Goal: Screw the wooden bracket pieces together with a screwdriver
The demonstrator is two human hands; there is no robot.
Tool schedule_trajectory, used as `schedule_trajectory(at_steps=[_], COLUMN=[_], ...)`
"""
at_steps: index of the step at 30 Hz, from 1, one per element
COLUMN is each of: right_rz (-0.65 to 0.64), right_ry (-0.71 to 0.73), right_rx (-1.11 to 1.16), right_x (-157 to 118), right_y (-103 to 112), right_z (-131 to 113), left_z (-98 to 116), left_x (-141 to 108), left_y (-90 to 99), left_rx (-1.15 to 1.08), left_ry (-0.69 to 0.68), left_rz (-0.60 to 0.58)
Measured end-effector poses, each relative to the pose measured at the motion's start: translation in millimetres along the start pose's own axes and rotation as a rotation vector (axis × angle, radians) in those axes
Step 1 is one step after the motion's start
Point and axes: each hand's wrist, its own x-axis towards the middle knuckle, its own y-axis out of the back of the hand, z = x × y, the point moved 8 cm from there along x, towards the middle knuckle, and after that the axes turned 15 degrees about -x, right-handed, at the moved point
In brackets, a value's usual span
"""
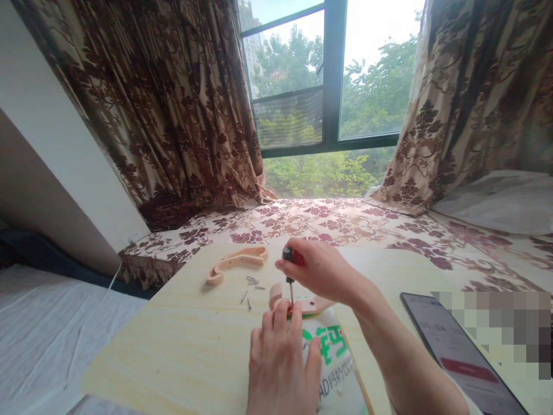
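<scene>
My right hand (322, 268) is closed around a screwdriver (287, 254) with a red and black handle. Its shaft points almost straight down at a curved, peach-coloured wooden piece (310, 305) with dark holes. On that piece rest the fingertips of my left hand (276, 354), either side of the shaft's tip, holding it down; whether a screw sits under the tip is hidden. Beneath lies a white package (341, 374) with green lettering. A second curved wooden piece (237, 259) lies further back on the left, with several loose screws (251, 281) near it.
The pale wood-grain table (173, 328) has rounded corners. A phone (458, 351) with a lit screen lies at the right, beside a blurred-out patch. Behind the table are a flowered cloth-covered ledge (311, 222), patterned curtains (185, 104) and a window. A bed (56, 328) is at the left.
</scene>
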Motion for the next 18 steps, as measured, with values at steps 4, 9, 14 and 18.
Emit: schedule_trajectory(at_steps=[4,9,14,18], right_rz=[-0.023,0.007,-0.026,-0.069], right_ry=[0.084,-0.024,0.046,0.137], right_rx=[0.062,-0.074,0.015,0.109], right_x=[-2,2,-1,-4], right_y=[2,0,0,-1], right_z=[-7,-1,-6,-12], left_z=[-1,-3,-4,-1], left_x=[2,-2,-2,2], left_y=[-1.0,-4.8,-6.8,-2.1], left_rx=[-0.011,-0.006,-0.004,-0.019], left_ry=[-0.007,-0.025,-0.011,0.048], left_rz=[-0.023,0.007,-0.012,-0.059])
